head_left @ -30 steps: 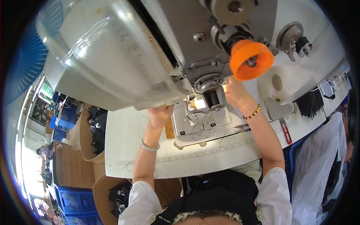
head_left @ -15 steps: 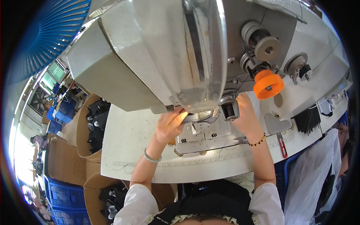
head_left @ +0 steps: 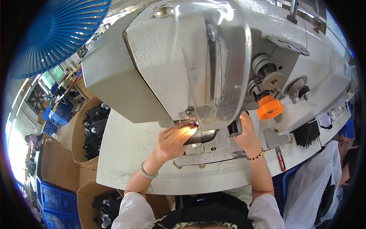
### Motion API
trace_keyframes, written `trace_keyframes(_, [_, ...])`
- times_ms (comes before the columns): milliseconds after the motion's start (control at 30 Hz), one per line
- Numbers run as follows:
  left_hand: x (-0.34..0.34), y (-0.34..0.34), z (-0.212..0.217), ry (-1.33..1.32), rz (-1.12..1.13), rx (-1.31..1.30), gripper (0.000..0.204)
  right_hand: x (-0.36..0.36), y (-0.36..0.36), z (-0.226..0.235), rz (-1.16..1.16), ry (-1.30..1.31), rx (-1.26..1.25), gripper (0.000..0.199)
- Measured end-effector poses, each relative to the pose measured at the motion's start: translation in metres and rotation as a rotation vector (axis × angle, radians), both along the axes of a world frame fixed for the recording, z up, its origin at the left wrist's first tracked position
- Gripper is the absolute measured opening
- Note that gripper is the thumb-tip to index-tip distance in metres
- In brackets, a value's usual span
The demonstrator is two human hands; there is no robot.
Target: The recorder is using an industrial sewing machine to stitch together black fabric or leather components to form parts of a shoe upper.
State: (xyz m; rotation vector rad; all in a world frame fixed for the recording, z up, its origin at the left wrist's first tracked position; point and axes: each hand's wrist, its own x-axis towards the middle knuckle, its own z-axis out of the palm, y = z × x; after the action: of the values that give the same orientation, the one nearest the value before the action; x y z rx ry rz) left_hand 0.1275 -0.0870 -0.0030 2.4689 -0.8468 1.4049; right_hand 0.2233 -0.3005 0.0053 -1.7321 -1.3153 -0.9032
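Observation:
A grey-white industrial sewing machine (head_left: pixel 152 72) with a clear plastic guard fills the upper middle. Under its head lies a dark, curved, seamed piece (head_left: pixel 207 136), partly covered by the machine. My left hand (head_left: pixel 173 141) grips the left end of this piece, its fingers closed near the needle area in the lamp's glow. My right hand (head_left: pixel 246 133) is on the other side, behind a round metal machine part (head_left: pixel 234 128). Its fingers are curled and partly covered, with something dark by the fingertips. The needle is hidden.
Red-handled thread snips (head_left: pixel 281 159) and dark strips (head_left: pixel 306 134) lie on the white table (head_left: pixel 126 152) at right. Open cardboard boxes (head_left: pixel 78 147) hold dark pieces at left, beside blue crates (head_left: pixel 57 198). A blue fan (head_left: pixel 57 34) is upper left; clear plastic (head_left: pixel 309 187) hangs right.
The view has shifted, so the machine sits differently in it. More of the dark piece shows beneath the head, and my left hand lies flatter along it. My right hand stays beside the machine head.

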Motion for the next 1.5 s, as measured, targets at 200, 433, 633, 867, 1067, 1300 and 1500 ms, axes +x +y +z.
trace_keyframes(200, [0.002, -0.004, 0.006, -0.041, -0.037, 0.016, 0.041, 0.005, -0.003, -0.008, 0.061, 0.018, 0.032, 0.03])
trace_keyframes(433, [0.0, -0.004, 0.008, -0.038, -0.077, 0.027, 0.037, -0.001, -0.004, -0.004, 0.037, 0.009, 0.043, 0.027])
trace_keyframes(633, [0.0, -0.004, 0.009, -0.023, -0.09, 0.009, 0.036, -0.004, -0.004, -0.006, 0.031, 0.017, 0.054, 0.026])
trace_keyframes(867, [-0.003, -0.003, 0.007, 0.003, -0.075, -0.006, 0.039, -0.005, -0.001, -0.003, 0.048, 0.004, 0.044, 0.026])
trace_keyframes(1067, [-0.001, -0.006, 0.008, -0.038, -0.066, 0.027, 0.037, -0.001, -0.004, -0.011, 0.022, 0.033, 0.012, 0.026])
trace_keyframes(1300, [0.0, -0.006, 0.002, -0.08, 0.032, 0.058, 0.024, 0.002, -0.006, -0.018, 0.051, 0.098, 0.011, 0.028])
trace_keyframes(1500, [0.004, -0.004, -0.003, -0.124, 0.003, 0.058, 0.025, 0.007, -0.005, -0.024, 0.126, 0.189, 0.018, 0.035])
